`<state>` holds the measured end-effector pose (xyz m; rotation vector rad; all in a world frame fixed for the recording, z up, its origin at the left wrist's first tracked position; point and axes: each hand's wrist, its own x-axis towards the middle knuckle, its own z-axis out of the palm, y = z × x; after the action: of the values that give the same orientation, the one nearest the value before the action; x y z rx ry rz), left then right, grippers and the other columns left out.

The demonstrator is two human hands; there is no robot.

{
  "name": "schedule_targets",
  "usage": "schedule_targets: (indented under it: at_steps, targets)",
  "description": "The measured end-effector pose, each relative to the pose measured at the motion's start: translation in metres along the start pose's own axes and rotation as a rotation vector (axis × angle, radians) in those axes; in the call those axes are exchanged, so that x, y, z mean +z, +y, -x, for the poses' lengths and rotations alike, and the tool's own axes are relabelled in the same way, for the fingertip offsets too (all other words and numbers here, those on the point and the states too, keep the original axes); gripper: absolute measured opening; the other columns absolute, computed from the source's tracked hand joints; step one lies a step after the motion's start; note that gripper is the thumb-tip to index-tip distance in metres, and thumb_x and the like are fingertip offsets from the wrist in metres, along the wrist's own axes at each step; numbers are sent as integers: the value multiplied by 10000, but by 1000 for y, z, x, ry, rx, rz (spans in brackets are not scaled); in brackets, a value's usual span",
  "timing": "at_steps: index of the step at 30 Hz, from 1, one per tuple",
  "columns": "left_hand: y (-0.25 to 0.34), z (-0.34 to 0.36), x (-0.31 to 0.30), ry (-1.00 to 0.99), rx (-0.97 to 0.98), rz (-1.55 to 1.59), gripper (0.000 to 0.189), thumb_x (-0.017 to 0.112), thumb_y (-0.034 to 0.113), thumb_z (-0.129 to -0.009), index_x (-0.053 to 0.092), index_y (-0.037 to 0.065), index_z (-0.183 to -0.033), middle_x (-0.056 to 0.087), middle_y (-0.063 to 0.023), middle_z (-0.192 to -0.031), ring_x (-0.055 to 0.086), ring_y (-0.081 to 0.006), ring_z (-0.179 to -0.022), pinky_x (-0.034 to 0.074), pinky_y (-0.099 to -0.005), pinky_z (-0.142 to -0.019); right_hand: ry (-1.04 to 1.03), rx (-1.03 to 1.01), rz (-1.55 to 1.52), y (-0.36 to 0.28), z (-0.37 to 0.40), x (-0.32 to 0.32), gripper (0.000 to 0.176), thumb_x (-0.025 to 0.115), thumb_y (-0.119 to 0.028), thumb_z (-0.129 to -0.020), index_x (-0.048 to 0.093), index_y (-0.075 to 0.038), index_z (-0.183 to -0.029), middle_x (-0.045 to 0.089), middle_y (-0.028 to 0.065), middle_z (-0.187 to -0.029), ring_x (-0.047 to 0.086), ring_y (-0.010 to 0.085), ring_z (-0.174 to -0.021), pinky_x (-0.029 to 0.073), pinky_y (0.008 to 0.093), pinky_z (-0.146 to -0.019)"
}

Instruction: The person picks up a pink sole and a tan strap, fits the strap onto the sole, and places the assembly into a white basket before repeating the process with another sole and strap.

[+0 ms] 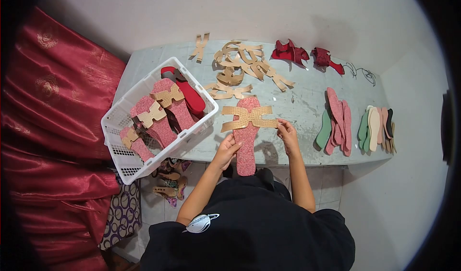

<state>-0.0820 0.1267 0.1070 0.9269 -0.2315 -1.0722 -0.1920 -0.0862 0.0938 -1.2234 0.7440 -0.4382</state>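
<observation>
Pink sole [246, 141] lies lengthwise on the worktop [302, 105]. Its heel end hangs over the near edge. Gold strap [248, 117] lies crosswise over the sole's front half, ends sticking out on both sides.

Left grip [228, 148]: fingers closed on the sole's left edge, just below the strap. Right grip [287, 130]: fingertips pinched on the strap's right end.

Around:
- White basket [120, 122] at left, tilted and partly off the worktop edge, holding soles with straps already on them.
- Loose straps [240, 64] heaped at the far side.
- Red pieces [290, 54] beside the loose straps.
- Stacked soles [338, 122] at right, well apart from the grips.

Risks, as judged:
- The strap is held at one end only. A pull from the right grip could skew it, so it sits crooked across the sole.
- The sole overhangs the edge. If the left grip lets go while the heel is pressed, the sole could tip off to the floor.
- The basket looks poorly seated. A knock from the left elbow could slide it off and spill its contents.
- Whether the strap is bonded or only laid on, cannot tell. If it is loose, any shift of the sole would move it.
</observation>
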Motion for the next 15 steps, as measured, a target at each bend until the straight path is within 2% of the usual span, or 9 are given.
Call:
schedule_targets:
  at_steps: [1,2,4,5,7,8,10,13,15]
  targets:
    - [0,0,1,2,-3,8,420,507,38,-853,349,35,-1242,564,-74,-1099,574,-127,-951,488,-268,-782,30,23,-3,-1,1,4,286,576,-172,-825,547,-58,-1086,560,31,-910,482,66,-751,384,184,-633]
    - [0,0,1,6,-5,16,422,507,40,-854,346,37,-1243,563,-75,-1102,573,-128,-955,488,-270,-785,30,22,-3,1,1,9,286,576,-172,-825,547,-58,-1086,560,31,-910,482,66,-751,384,184,-633]
    - [0,-1,1,8,-8,1,420,505,41,-855,345,36,-1244,562,-77,-1104,572,-131,-959,488,-272,-786,514,-619,453,-1,4,27,315,580,-158,-813,534,-68,-1112,504,113,-1098,479,175,-992,392,294,-820]
    - [0,-1,1,10,-12,-10,419,503,43,-856,344,36,-1244,561,-78,-1107,572,-135,-964,489,-274,-788,516,-618,453,-3,7,30,315,580,-158,-813,534,-68,-1112,504,113,-1098,479,175,-992,392,294,-820]
    - [0,-2,3,8,-11,-7,420,502,45,-858,341,34,-1246,558,-81,-1110,571,-139,-968,488,-277,-790,204,-787,775,-30,27,41,359,597,-160,-783,530,-104,-1132,422,131,-1232,375,279,-1168,262,438,-977]
    - [0,-2,3,8,-7,-3,422,501,47,-859,338,32,-1248,556,-85,-1114,570,-143,-973,488,-279,-793,207,-785,776,-32,29,43,359,597,-160,-783,530,-104,-1132,422,131,-1232,375,279,-1168,262,438,-977]
    - [-1,-2,3,-1,-5,-4,427,501,51,-860,332,28,-1252,554,-89,-1117,572,-147,-973,489,-282,-796,-53,-932,1020,-37,26,48,420,627,-206,-748,528,-177,-1155,418,74,-1279,346,298,-1213,179,521,-1004]
    - [-3,-2,1,-14,1,-22,440,500,60,-863,319,23,-1263,551,-97,-1120,575,-151,-970,489,-289,-799,-211,-953,1119,-47,14,47,440,636,-241,-738,527,-241,-1165,400,25,-1313,319,283,-1242,161,552,-1005]
    - [-4,-2,0,-22,2,-40,447,499,64,-865,311,21,-1268,550,-101,-1121,576,-152,-968,490,-292,-801,-239,-965,1165,-56,8,45,429,636,-263,-737,540,-263,-1155,407,21,-1315,318,276,-1247,163,544,-1012]
